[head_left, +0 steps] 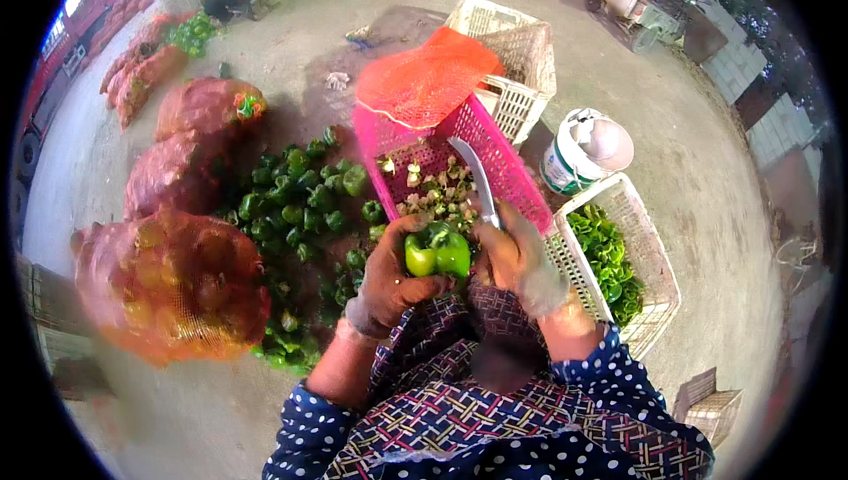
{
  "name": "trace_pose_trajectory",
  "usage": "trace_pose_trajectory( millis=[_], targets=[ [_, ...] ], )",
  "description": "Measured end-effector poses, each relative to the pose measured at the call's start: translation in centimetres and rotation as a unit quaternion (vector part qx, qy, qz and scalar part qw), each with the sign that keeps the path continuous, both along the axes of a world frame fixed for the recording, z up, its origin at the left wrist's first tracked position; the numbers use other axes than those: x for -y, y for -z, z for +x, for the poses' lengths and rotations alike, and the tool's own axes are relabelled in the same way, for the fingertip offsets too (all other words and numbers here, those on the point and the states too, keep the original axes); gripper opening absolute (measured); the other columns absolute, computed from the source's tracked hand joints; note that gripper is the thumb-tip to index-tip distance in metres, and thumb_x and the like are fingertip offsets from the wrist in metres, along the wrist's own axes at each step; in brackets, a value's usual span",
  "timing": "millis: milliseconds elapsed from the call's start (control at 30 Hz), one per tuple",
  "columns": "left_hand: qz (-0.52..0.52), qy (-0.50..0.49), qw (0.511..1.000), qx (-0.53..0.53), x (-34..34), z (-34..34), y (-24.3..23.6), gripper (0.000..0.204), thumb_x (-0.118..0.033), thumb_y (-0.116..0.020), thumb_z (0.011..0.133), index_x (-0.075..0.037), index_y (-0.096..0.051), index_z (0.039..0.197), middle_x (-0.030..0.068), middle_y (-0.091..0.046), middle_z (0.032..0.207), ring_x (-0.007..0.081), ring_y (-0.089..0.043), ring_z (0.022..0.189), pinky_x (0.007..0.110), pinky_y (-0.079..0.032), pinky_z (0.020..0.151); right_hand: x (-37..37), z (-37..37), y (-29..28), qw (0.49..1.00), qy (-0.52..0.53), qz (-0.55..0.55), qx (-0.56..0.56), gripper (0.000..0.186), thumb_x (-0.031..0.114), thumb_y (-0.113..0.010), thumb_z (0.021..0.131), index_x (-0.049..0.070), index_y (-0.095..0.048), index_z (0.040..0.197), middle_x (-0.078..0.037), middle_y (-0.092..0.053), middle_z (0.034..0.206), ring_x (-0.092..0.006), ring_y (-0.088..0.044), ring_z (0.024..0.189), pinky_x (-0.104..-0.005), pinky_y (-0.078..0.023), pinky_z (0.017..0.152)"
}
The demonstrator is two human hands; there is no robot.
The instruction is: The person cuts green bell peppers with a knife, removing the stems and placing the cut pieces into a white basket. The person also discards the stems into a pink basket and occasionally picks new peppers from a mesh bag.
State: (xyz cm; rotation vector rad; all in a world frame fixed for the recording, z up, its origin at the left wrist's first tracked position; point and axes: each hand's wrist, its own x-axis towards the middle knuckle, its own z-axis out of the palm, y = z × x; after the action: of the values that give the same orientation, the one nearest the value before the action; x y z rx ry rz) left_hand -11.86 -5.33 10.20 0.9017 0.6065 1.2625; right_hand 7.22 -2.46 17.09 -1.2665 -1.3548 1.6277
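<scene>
From my end I see L hand [384,275], gloved, grasping a green pepper [446,255] by near end of pink crate [517,181], prob to steady it. R hand [523,259], gloved, is wrapped round a knife [479,178], blade angled away over the crate, prob to keep the edge off L hand. Pale scraps [446,193] lie inside, so I'd say crate's set close to catch bits, w/ loose pepper pile [296,193] at L likely for easy reach
</scene>
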Motion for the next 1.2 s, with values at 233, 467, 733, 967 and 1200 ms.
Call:
trace_pose_trajectory(
  millis=[233, 467, 733, 967, 1200],
  targets=[
    [0.123, -0.168, 0.963, -0.174, -0.1, 2.3, 1.5, 0.067, -0.007, -0.078, 0.067, -0.002, -0.043, 0.125, 0.0096, -0.057, 0.112, 0.0199, -0.058, 0.101, 0.035, -0.048, 0.088, 7.1, 1.3, 6.0, 0.941, -0.053, 0.285, 0.176, 0.039, 0.011, -0.059, 0.086, 0.003, -0.049, 0.122, -0.017, -0.062, 0.088, -0.0324, -0.063, 0.073, -0.0409, -0.049, 0.061],
    [0.134, -0.201, 0.942, -0.231, 0.4, 3.1, 0.5, 0.072, -0.007, -0.078, 0.066, -0.001, -0.040, 0.127, 0.0108, -0.058, 0.113, 0.0197, -0.059, 0.100, 0.034, -0.049, 0.087, 7.6, 1.1, 5.7, 0.897, -0.007, 0.360, 0.258, 0.024, 0.010, -0.056, 0.087, 0.001, -0.053, 0.109, -0.018, -0.059, 0.083, -0.0334, -0.060, 0.069, -0.0401, -0.048, 0.059],
    [0.114, -0.186, 0.934, -0.281, 0.1, 3.3, 1.5, 0.077, -0.016, -0.078, 0.064, 0.002, -0.041, 0.128, 0.0155, -0.053, 0.120, 0.0280, -0.054, 0.109, 0.035, -0.042, 0.094, 7.0, 2.1, 8.7, 0.816, -0.020, 0.476, 0.329, 0.021, 0.010, -0.055, 0.087, 0.001, -0.053, 0.106, -0.018, -0.057, 0.082, -0.0342, -0.057, 0.067, -0.0406, -0.047, 0.057],
    [0.303, -0.188, 0.770, -0.529, -0.2, 4.2, -1.5, 0.053, -0.007, -0.072, 0.063, -0.002, -0.053, 0.112, 0.0229, -0.057, 0.109, 0.0392, -0.054, 0.105, 0.040, -0.044, 0.092, 6.1, 1.0, 8.3, 0.892, 0.034, 0.364, 0.266, 0.022, 0.015, -0.054, 0.088, 0.001, -0.049, 0.104, -0.019, -0.056, 0.064, -0.0376, -0.056, 0.055, -0.0446, -0.043, 0.046],
    [0.210, -0.162, 0.898, -0.351, -1.9, 2.9, 0.6, 0.060, -0.009, -0.068, 0.072, -0.003, -0.044, 0.127, 0.0186, -0.056, 0.117, 0.0327, -0.056, 0.108, 0.039, -0.045, 0.093, 5.2, 3.1, 6.0, 0.955, -0.089, 0.224, 0.172, 0.021, 0.016, -0.059, 0.085, 0.003, -0.053, 0.102, -0.009, -0.057, 0.064, -0.0173, -0.054, 0.046, -0.0319, -0.039, 0.039]
  ],
)
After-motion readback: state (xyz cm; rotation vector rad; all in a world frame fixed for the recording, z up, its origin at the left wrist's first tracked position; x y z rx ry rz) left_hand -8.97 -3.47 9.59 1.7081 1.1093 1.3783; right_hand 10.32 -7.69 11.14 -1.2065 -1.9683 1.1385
